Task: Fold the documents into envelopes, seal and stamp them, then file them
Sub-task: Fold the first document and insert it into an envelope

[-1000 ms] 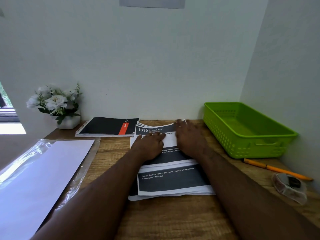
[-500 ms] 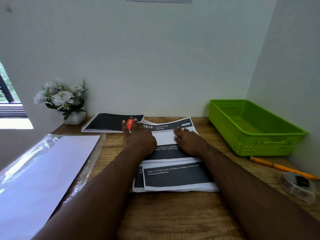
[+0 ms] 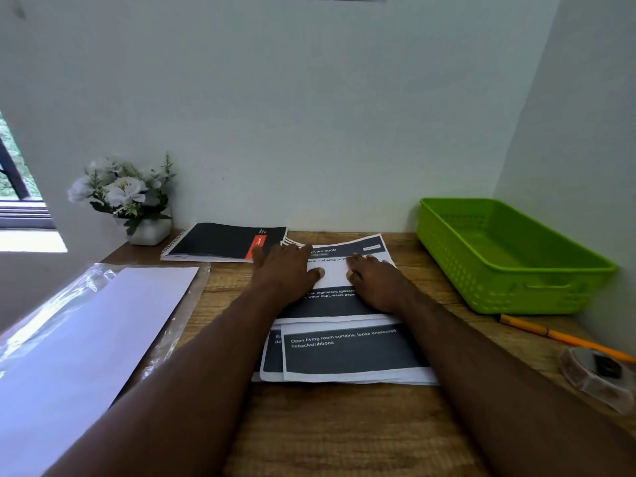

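Note:
A stack of printed documents with dark panels and white text lies in the middle of the wooden desk. The top sheet is folded over, its far edge lying toward the wall. My left hand lies flat on the left part of that sheet, fingers spread toward the wall. My right hand presses flat on its right part, close beside the left hand. White envelopes in a clear plastic wrapper lie at the left of the desk.
A green plastic basket stands at the back right. An orange pencil and a tape dispenser lie at the right edge. A black spiral notebook and a pot of white flowers sit by the wall.
Both hands have slid apart across the folded top sheet; the left moved left toward the notebook and the right pulled back toward me. The camera view has shifted slightly.

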Motion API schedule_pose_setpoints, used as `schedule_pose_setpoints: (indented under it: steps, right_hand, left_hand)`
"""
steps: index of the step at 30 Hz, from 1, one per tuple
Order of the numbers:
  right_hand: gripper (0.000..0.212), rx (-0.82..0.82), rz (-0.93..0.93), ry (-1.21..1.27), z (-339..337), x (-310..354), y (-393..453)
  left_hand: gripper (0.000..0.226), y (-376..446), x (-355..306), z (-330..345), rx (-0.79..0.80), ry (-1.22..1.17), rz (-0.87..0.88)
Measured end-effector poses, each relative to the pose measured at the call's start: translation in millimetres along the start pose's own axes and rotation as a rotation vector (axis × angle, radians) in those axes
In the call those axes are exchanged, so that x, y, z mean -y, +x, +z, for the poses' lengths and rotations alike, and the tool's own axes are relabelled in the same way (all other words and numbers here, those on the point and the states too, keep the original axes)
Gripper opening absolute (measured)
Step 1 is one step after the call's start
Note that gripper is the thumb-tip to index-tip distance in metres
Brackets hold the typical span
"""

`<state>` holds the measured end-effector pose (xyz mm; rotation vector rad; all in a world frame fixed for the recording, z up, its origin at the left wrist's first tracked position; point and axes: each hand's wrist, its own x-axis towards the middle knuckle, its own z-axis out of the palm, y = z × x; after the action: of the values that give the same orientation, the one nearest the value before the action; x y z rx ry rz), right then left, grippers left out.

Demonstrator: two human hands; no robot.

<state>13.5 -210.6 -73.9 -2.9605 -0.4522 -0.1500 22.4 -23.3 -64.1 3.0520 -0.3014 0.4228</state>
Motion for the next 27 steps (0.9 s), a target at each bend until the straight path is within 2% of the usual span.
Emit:
schedule_pose_setpoints:
  steps: [3, 5, 7, 10, 12, 14, 16, 19, 21, 24, 27]
  right_hand:
    - [0.039, -0.061, -0.008, 0.049, 1, -1, -2]
    - [0.046, -0.118, 0.0, 0.107, 2, -2, -3]
    - [0.056, -0.181, 0.021, 0.072, 2, -4, -3]
    - [0.067, -0.346, 0.064, -0.015, -5, -5, -3]
    - [0.058, -0.543, 0.043, 0.015, -11, -3, -5]
    - [0.034, -0.763, -0.017, 0.019, -17, 1, -7]
    - [0.018, -0.832, -0.095, 0.015, -21, 3, -9]
    - [0.018, -0.673, -0.205, 0.14, -25, 6, -12]
    - [0.019, -0.52, -0.155, 0.199, -23, 8, -14]
    - [0.015, -0.311, -0.09, 0.137, -15, 7, -14]
    - [0.011, -0.222, -0.078, 0.176, -14, 7, -11]
  left_hand:
    - [0.058, 7, 2, 2, 0.041, -0.058, -0.007]
    - [0.055, 9, 2, 4, 0.026, -0.117, -0.012]
    - [0.045, 10, 1, 5, -0.106, -0.199, 0.005]
    - [0.025, 6, -3, -2, -0.422, -0.303, 0.099]
    - [0.019, 2, -8, -7, -0.58, -0.336, 0.128]
    - [0.015, -4, -12, -10, -0.684, -0.335, 0.112]
    - [0.016, -8, -16, -14, -0.699, -0.302, 0.079]
    - [0.025, -11, -18, -17, -0.581, -0.229, 0.059]
    - [0.028, -8, -18, -15, -0.452, -0.218, 0.087]
    - [0.024, -3, -18, -7, -0.242, -0.398, 0.108]
    - [0.023, 2, -15, 4, -0.092, -0.388, 0.109]
